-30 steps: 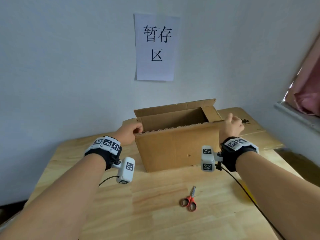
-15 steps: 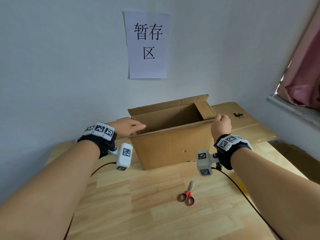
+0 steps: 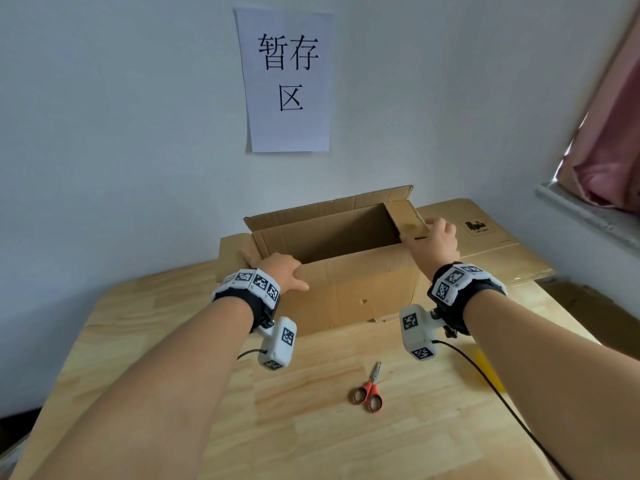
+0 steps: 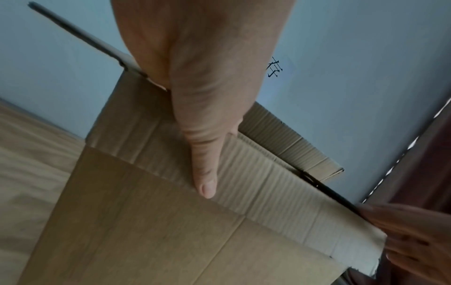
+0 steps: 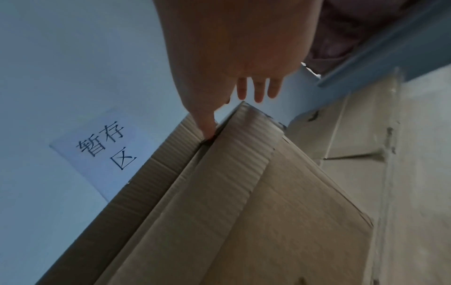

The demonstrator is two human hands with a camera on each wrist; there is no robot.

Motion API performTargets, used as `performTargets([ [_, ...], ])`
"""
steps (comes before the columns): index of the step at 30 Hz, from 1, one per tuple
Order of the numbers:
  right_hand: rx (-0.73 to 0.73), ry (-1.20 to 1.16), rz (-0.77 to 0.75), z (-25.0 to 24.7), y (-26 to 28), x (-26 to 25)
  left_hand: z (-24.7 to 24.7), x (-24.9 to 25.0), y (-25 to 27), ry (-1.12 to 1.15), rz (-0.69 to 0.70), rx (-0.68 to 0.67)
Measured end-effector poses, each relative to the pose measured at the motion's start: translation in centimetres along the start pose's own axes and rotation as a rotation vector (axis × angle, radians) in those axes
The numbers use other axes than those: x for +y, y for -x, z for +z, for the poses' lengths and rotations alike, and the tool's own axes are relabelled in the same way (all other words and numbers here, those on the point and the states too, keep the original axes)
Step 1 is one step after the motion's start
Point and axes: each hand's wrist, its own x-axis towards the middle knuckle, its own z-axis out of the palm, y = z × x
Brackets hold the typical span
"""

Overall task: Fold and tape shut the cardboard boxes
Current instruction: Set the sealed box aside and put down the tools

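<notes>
Both hands work the top corners of the open brown corrugated cardboard box [image 3: 346, 289], which stands near the wall on the pale wooden table [image 3: 138, 341]. My left hand [image 3: 277, 268] lies flat, fingers straight, on the box's left end with the thumb spread along the front wall. My right hand [image 3: 438, 239] reaches over the right end flap [image 3: 408, 218], fingers extended and gripping nothing. Judging by its thin fluted walls, the box should be light and stiff, creasing only along scored lines; flap edges are the sensible hold. Its interior looks empty. Red-handled scissors [image 3: 369, 393] lie well apart, nearer me.
</notes>
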Motion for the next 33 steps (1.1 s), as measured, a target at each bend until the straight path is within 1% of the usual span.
performTargets([
  [2, -0.109, 0.063, -0.047, -0.3, -1.0, -0.5, 0.4, -0.2, -0.6, 0.002, -0.029, -0.006],
  [4, -0.196, 0.119, -0.04, -0.5, -1.6, -1.1, 0.5, -0.1, -0.7, -0.001, -0.039, -0.023],
  [5, -0.214, 0.148, -0.031, -0.5, -1.8, -1.3, 0.5, 0.0, -0.7, 0.0, -0.036, -0.024],
  [7, -0.204, 0.176, -0.032, -0.6, -2.3, -1.4, 0.6, 0.0, -0.9, 0.02, -0.037, -0.028],
  [9, -0.141, 0.126, -0.008, -0.9, -2.8, -1.1, 0.5, -0.2, -1.1, 0.028, -0.045, -0.024],
  [12, -0.056, -0.064, 0.132, -1.9, -4.0, 0.1, 0.4, -0.2, -1.3, 0.052, -0.041, -0.012],
  [17, -0.138, -0.374, 0.428, -0.7, -5.5, 2.9, 0.2, -0.1, -1.1, 0.072, -0.054, -0.002],
  [18, -0.136, -0.431, 0.465, -0.5, -5.4, 2.9, 0.3, -0.1, -1.0, 0.069, -0.056, 0.001],
  [19, -0.103, -0.445, 0.466, -0.5, -5.2, 2.8, 0.3, 0.0, -0.8, 0.066, -0.057, 0.002],
  [20, -0.053, -0.407, 0.427, -0.5, -5.0, 2.4, 0.4, 0.1, -0.7, 0.064, -0.058, 0.002],
  [21, -0.031, -0.322, 0.351, -0.8, -4.8, 2.0, 0.4, 0.1, -0.6, 0.064, -0.057, 0.005],
  [23, -0.076, -0.159, 0.149, -0.8, -4.2, 1.3, 0.7, 0.1, -0.4, 0.069, -0.05, 0.007],
  [24, -0.114, -0.113, 0.085, -0.5, -4.0, 1.2, 0.7, 0.1, -0.4, 0.074, -0.05, 0.001],
  [25, -0.151, -0.101, 0.066, -0.4, -3.7, 1.1, 0.8, 0.1, -0.5, 0.075, -0.051, -0.008],
  [27, -0.175, -0.11, 0.088, -0.3, -3.2, 1.1, 0.7, -0.1, -0.6, 0.069, -0.041, -0.054],
  [28, -0.176, -0.106, 0.122, -0.3, -3.0, 1.2, 0.4, -0.2, -0.6, 0.067, -0.024, -0.098],
  [30, -0.153, -0.101, 0.168, -0.3, -2.4, 1.3, -0.8, -0.5, -0.6, 0.067, 0.048, -0.201],
  [31, -0.12, -0.109, 0.178, -0.2, -2.0, 1.2, -1.6, -0.5, -0.7, 0.074, 0.101, -0.209],
  [32, -0.088, -0.121, 0.186, 0.0, -1.7, 1.3, -2.6, -0.5, -0.8, 0.086, 0.149, -0.161],
  [33, -0.074, -0.127, 0.191, 0.2, -1.4, 1.5, -3.5, -0.4, -1.0, 0.09, 0.19, -0.069],
])
